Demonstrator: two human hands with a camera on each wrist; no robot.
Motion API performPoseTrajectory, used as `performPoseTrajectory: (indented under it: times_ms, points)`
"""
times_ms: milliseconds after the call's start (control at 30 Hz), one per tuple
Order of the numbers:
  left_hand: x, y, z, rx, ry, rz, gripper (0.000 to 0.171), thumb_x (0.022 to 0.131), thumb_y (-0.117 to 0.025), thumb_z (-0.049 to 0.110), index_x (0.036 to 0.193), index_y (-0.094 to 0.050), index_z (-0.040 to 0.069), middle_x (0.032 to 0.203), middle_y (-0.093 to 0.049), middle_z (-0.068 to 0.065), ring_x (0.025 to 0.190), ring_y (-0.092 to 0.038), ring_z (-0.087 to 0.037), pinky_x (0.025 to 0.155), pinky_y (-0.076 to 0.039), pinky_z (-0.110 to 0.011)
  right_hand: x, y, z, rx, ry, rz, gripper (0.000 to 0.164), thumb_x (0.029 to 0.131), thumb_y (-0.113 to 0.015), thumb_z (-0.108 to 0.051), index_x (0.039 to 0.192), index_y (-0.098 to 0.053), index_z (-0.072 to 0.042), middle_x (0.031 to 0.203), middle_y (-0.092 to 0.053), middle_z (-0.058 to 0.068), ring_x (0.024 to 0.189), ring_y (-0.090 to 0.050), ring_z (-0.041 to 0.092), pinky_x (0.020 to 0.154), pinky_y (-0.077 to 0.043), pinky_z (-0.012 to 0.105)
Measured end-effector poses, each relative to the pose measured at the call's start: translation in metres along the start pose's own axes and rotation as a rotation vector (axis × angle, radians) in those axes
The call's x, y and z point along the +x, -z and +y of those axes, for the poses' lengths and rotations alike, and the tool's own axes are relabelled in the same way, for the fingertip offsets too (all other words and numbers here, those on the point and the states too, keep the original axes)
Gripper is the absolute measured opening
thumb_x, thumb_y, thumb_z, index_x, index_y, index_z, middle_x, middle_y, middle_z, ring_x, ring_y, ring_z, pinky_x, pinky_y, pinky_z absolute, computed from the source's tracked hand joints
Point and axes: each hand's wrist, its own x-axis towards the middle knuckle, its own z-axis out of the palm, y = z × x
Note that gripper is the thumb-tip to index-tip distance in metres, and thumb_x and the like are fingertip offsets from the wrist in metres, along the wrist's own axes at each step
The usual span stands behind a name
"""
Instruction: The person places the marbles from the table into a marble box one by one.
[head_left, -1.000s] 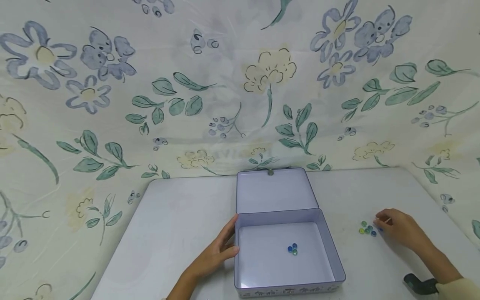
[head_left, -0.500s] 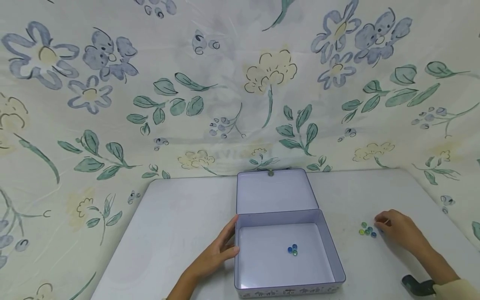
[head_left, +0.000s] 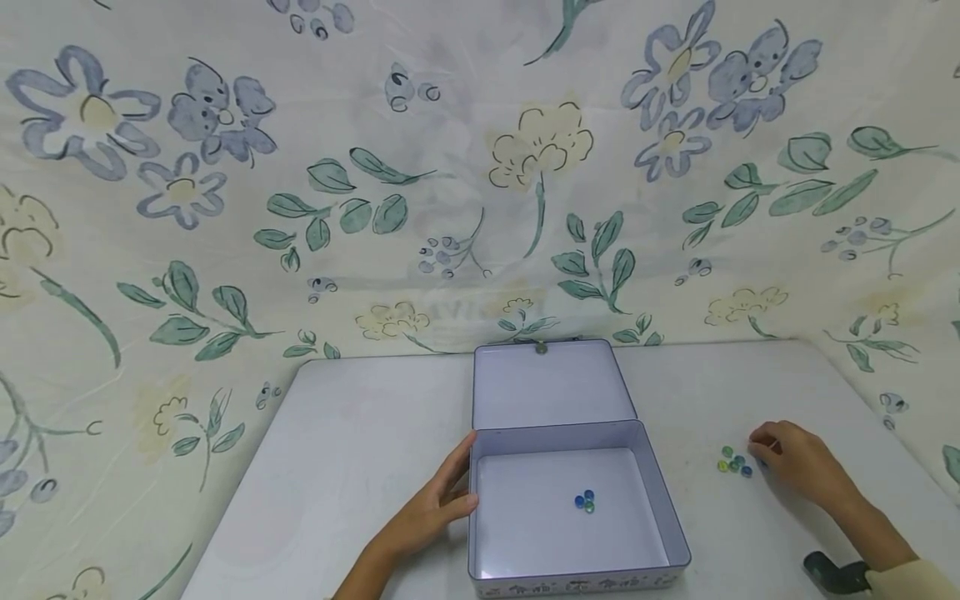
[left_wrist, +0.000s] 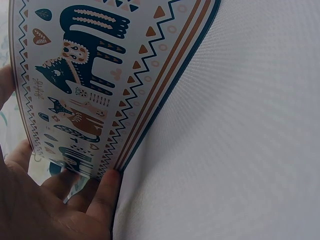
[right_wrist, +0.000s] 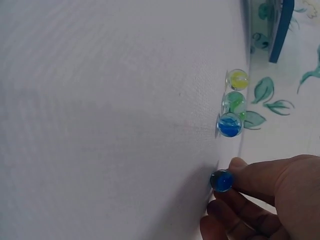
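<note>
My left hand holds the left wall of an open tin box, fingers along its outside and thumb at the rim. Up close in the left wrist view, the box's patterned side shows animals and zigzags. Inside lie three glass marbles, blue and green. To the right of the box, my right hand is low over the table with curled fingers. Its thumb and fingers pinch a blue marble close to the tabletop. Just left of these fingers lies a cluster of yellow, green and blue marbles.
The box lid lies folded back toward the far edge of the white table. A dark curved object is beside the right wrist. Floral cloth hangs behind and around the table.
Both hands stay almost in place. The blue marble at the right fingertips is hidden half a second ago and shows again below the thumb now.
</note>
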Motion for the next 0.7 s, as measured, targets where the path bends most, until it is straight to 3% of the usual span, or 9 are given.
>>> performPoseTrajectory:
  times_ms: [300,700]
  points:
    - [0.0003,0.0001,-0.0010,0.004,-0.002,0.004,0.080,0.102,-0.052,0.013,0.162,-0.002,0.028,0.169,0.004,-0.015,0.153,-0.004,-0.048,0.117,-0.023,-0.066,-0.0004,0.0013,0.0010,0.003,0.016,0.003,0.012,0.090,-0.067,-0.003,0.098,-0.068,0.005,0.085,-0.067,0.009,0.078,-0.061,0.021,0.067,-0.052,0.037]
    - [0.0000,0.0008,-0.0026,0.014,0.011,0.011,0.079,0.102,-0.052,0.017,0.162,-0.002,0.024,0.167,0.005,-0.018,0.151,-0.003,-0.051,0.117,-0.021,-0.066,-0.0022,0.0035,0.0034,-0.003,0.033,0.035,0.012,0.090,-0.068,-0.004,0.098,-0.068,0.005,0.088,-0.070,0.012,0.081,-0.064,0.027,0.069,-0.055,0.042]
